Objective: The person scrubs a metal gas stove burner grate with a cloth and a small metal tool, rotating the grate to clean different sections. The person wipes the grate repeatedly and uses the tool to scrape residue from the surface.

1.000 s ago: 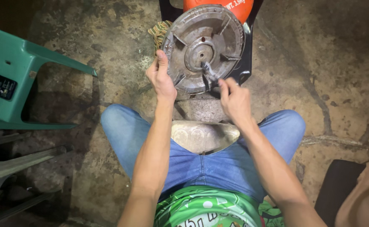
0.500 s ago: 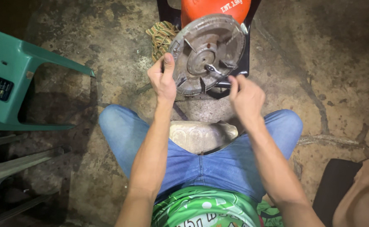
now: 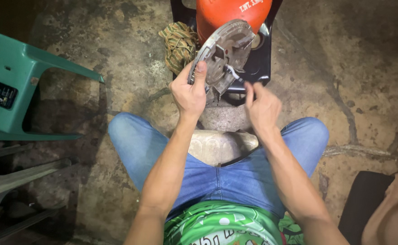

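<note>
Stained concrete floor (image 3: 117,59) lies under us as we sit. Our left hand (image 3: 189,93) clenches the rim of a round metal burner plate (image 3: 223,54), tilted on edge above our fingers. Our right hand (image 3: 262,105) pinches a thin metal tool (image 3: 233,72) against its centre. Beyond the fingertips stands an orange gas cylinder (image 3: 228,11).

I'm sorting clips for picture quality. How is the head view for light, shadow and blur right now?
Head view: a light from near the camera brightens the middle, while the corners and left edge fall dark; the right hand is smeared by motion blur; the left hand and the round metal plate it grips are fairly sharp; the green plastic chair stays dim.
</note>
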